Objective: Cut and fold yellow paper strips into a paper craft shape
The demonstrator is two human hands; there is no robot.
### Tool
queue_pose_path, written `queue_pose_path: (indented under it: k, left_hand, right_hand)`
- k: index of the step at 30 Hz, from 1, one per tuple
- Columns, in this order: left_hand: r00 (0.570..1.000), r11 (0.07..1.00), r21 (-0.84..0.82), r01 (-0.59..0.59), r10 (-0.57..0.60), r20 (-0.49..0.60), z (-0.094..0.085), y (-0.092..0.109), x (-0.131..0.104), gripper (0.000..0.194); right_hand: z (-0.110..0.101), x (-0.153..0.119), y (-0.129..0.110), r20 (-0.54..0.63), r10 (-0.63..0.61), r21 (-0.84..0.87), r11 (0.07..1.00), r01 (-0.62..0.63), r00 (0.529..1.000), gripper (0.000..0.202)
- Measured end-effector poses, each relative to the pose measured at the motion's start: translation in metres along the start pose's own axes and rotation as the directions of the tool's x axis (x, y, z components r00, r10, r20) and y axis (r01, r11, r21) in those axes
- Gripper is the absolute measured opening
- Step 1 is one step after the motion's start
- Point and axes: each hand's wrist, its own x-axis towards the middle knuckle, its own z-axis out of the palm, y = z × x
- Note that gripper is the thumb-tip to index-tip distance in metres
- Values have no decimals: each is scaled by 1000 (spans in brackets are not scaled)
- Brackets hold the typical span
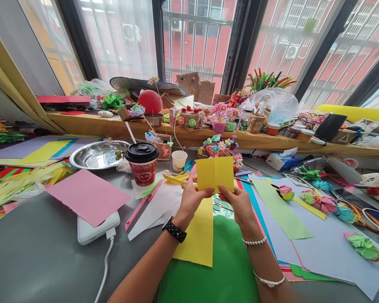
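A small creased sheet of yellow paper point(215, 173) is held up between my two hands. My left hand point(194, 195) grips its lower left, thumb on the near face and fingers behind. On the lower right, my right hand point(238, 202) pinches it the same way. A vertical fold line runs down the middle of the sheet. Below my hands, a longer yellow paper strip point(198, 235) lies over a green glossy mat point(214, 273). Scissors point(221, 205) rest just behind my hands, partly hidden.
Left of my hands stand a lidded red paper cup point(142, 164), a steel plate point(94, 155) and a white power bank point(97, 231) under pink paper point(88, 195). To the right, crumpled paper flowers point(363, 246) lie on pale sheets point(334, 256). Crafts crowd the wooden sill point(120, 128).
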Motion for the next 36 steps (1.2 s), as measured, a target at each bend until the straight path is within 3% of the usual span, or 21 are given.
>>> queue_pose_path:
  k: [4,8,14,23,26,30,36]
  left_hand:
    - [998,999,27,-43,45,-48,2,-4,-1,53]
    - [995,995,58,-84,87,-43,1,-6,1,52]
    - [999,999,35,5,-6,32,-1,-1,1,54]
    - [1000,1000,11,25,-25,-1,1,-1,1,56]
    - [1000,1000,9,-15,15,-26,0,2,2,56]
    - [991,999,16,-28,30,-131,-12,17,4,48]
    - [988,981,122,149,-152,16,-25,27,6,50]
  right_hand:
    - [1,0,1,2,85,104,991,-85,996,21]
    - [1,0,1,10,60,93,994,-60,998,22]
    - [0,-1,-1,14,-50,-43,998,50,999,28]
    - [0,-1,-1,54,-40,-86,995,45,998,28]
    - [-2,2,0,1,-20,-9,1000,20,1000,25]
    - [-10,10,0,-167,19,147,989,5,986,22]
    - [-10,10,-1,-75,64,180,982,-50,995,21]
